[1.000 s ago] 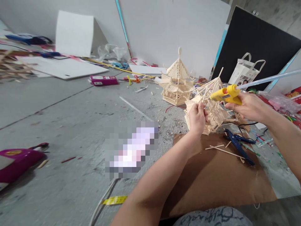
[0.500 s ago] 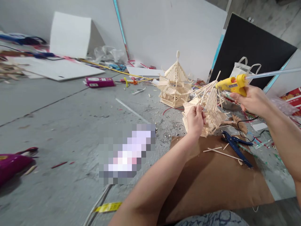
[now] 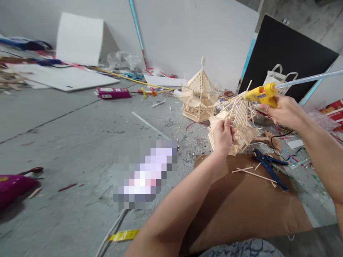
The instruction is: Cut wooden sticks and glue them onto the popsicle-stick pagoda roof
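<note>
My left hand point(image 3: 223, 136) is closed in a pinch on a thin wooden stick that lies against the near stick pagoda model point(image 3: 241, 123). My right hand point(image 3: 285, 111) is wrapped round a yellow glue gun point(image 3: 261, 94), its nozzle pointing left at the top of that model. A long clear glue stick point(image 3: 308, 78) juts out of the gun's back to the right. A second, finished stick pagoda point(image 3: 199, 94) stands just behind on the floor.
Brown cardboard point(image 3: 249, 203) lies on the grey floor under my arms, with loose sticks point(image 3: 252, 172) and blue pliers point(image 3: 269, 166) on it. A white bag point(image 3: 278, 80) leans on a black board. White boards, a pink box point(image 3: 112, 92) and a purple object point(image 3: 13, 185) lie around.
My right hand first lifted the glue gun up and to the right, then brought it back a little toward the model's peak. My left hand stayed pinched on the stick.
</note>
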`<state>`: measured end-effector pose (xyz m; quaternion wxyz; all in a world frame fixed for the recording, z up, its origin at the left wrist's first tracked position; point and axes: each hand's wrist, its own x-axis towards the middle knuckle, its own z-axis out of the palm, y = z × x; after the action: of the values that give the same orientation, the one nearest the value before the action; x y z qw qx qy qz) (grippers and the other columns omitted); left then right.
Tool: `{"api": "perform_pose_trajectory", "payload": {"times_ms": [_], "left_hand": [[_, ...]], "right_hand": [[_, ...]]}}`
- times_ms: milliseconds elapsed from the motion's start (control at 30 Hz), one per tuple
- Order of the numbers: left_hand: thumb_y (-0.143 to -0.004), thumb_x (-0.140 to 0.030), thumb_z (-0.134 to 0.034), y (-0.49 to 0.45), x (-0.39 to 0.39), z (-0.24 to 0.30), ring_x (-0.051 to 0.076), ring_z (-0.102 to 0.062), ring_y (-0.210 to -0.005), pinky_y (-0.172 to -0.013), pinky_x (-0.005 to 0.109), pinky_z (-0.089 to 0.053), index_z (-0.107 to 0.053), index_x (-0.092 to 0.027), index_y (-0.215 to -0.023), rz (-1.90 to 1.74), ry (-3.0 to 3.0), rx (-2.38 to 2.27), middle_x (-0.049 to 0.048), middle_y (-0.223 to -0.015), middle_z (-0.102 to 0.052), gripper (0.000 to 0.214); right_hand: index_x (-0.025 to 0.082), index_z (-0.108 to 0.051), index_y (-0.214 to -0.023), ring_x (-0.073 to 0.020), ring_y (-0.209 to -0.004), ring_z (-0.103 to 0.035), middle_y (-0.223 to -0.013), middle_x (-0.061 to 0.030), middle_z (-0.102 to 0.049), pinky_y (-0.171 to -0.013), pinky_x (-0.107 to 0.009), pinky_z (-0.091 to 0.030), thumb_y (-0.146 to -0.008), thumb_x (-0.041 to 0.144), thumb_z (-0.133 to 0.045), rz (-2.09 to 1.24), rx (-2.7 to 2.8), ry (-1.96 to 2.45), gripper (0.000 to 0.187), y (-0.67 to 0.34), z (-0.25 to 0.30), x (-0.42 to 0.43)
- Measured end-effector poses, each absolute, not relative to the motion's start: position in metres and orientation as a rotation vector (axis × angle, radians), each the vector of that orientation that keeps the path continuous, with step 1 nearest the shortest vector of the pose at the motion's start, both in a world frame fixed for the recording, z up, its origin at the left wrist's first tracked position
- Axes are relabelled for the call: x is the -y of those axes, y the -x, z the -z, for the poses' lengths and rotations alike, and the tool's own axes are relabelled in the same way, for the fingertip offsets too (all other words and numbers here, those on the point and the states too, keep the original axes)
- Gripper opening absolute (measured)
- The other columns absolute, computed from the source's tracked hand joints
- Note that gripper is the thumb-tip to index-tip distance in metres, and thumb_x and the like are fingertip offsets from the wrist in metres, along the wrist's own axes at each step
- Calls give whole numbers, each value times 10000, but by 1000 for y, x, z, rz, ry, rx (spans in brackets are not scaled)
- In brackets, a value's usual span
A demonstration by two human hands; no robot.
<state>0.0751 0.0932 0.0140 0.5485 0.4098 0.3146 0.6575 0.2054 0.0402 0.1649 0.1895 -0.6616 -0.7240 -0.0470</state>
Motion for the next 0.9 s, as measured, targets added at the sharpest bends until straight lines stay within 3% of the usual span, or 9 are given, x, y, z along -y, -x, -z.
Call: {"api": "perform_pose_trajectory", "payload": {"times_ms": [167,400,900], "left_hand": [[-836,-397,-444,-76,-95,-12,15,-347,-269,-275,148,-257,-407,-185,-657,-1536,-989,-756,-85,-452,-438,279],[-828,-394,-445,-74,-96,-14,21,-349,-262,-274,146,-256,-440,-174,-659,-1524,-1018,-796,-81,-444,-447,277],[-833,-382,-434,-74,-97,-16,27,-357,-255,-275,149,-261,-469,-168,-663,-1505,-1060,-879,-72,-451,-470,275]], "right_hand": [[158,-573,-1008,-155,-505,-475,-459,12,-480,-583,-303,-339,-788,562,-447,181,2077,1840,477,-202,-167,-39],[171,-571,-967,-122,-402,-438,-421,42,-466,-505,-282,-316,-788,528,-463,77,2015,1889,414,-201,-168,-38],[189,-570,-903,-134,-386,-457,-355,58,-438,-486,-286,-326,-778,541,-472,68,2018,1888,386,-205,-168,-37]]}}
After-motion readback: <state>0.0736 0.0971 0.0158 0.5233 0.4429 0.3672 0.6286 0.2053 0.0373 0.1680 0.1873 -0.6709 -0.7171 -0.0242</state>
